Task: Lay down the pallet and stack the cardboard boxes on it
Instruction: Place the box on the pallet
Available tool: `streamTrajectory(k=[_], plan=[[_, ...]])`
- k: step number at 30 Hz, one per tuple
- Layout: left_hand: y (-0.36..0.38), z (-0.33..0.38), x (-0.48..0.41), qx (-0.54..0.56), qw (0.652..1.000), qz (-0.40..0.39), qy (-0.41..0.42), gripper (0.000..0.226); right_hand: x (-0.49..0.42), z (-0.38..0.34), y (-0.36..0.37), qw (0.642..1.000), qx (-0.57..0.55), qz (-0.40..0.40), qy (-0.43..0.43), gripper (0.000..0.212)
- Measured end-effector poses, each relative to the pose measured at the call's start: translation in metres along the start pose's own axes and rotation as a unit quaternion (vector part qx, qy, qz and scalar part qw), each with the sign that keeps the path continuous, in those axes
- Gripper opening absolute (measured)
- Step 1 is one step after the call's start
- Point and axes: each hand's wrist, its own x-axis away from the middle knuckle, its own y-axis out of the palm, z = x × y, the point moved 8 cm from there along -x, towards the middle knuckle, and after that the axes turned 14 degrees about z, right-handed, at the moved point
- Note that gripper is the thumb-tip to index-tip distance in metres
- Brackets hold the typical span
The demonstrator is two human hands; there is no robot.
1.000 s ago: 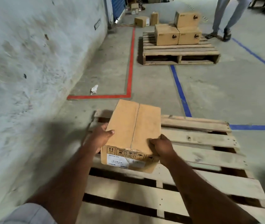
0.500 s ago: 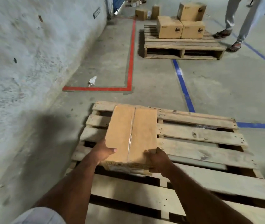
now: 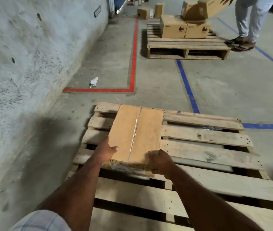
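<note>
Cardboard box clamped at near corners by left hand and right hand; pallet beneath the grip. Judged rigid, fairly light; corner holds advised.

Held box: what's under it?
The pallet: its far-left corner lies beneath the box, which the left hand and right hand grip. The box hides whether its base touches the wood.

Rough grey concrete wall on the left, stained and pitted, with a small dark plate far along it. Grey concrete floor. Red tape line runs alongside the wall, then turns toward it. Blue tape lines on the right. Crumpled white scrap just beside the red line. Dim light, soft shadows.
</note>
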Motion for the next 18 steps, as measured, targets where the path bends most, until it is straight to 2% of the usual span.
streamTrajectory(k=[4,8,13,18], plan=[[0.0,-0.0063,-0.0023,-0.004,1.0,0.01,0.002,0.075,0.0008,0.0013,-0.0004,1.0,0.01,0.012,0.005,0.028],[-0.002,-0.0001,0.0046,-0.011,1.0,0.02,0.01,0.07,0.003,-0.0012,-0.0007,1.0,0.007,0.012,0.004,0.032],[0.0003,0.0019,0.0057,-0.021,0.999,0.016,0.017,0.075,0.0082,-0.0056,-0.0026,1.0,0.009,0.009,0.006,0.015],[0.0004,0.0019,0.0032,-0.025,0.999,0.011,0.033,0.071,0.0067,-0.0052,-0.0039,0.999,0.02,0.023,0.012,0.028]])
